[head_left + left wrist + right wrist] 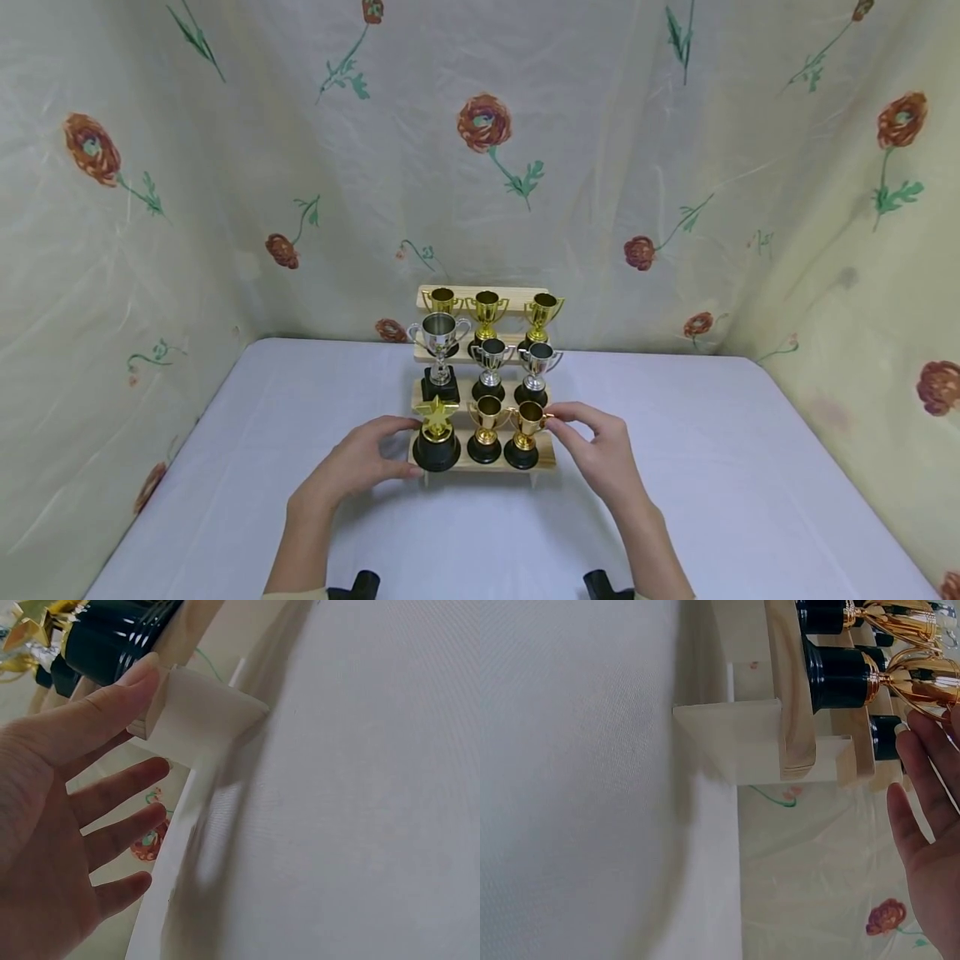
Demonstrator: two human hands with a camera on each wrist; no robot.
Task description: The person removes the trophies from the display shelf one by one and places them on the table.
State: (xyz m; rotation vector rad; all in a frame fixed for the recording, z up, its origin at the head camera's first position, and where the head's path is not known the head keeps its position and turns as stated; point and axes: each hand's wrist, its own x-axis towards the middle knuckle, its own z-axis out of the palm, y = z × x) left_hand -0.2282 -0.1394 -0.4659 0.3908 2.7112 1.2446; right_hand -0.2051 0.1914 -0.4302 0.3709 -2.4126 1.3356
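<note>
A small gold star trophy [436,446] with a round black base stands at the left end of the stand's lowest shelf. Beside it my left hand [360,458] has its thumb against the shelf's front edge by the base. Its other fingers spread apart, fairly straight, in the left wrist view [82,802]. On the same shelf's right end stands a gold trophy cup [528,429], and my right hand [596,446] pinches its right handle between thumb and index finger. A similar gold trophy cup [486,425] stands between these two.
The tiered wooden stand [546,457] rests on a white-covered table [735,467]. Silver trophy cups, one larger [438,342], stand on the tier above, with gold ones [487,310] higher up. A flowered curtain [570,125] hangs behind and at both sides.
</note>
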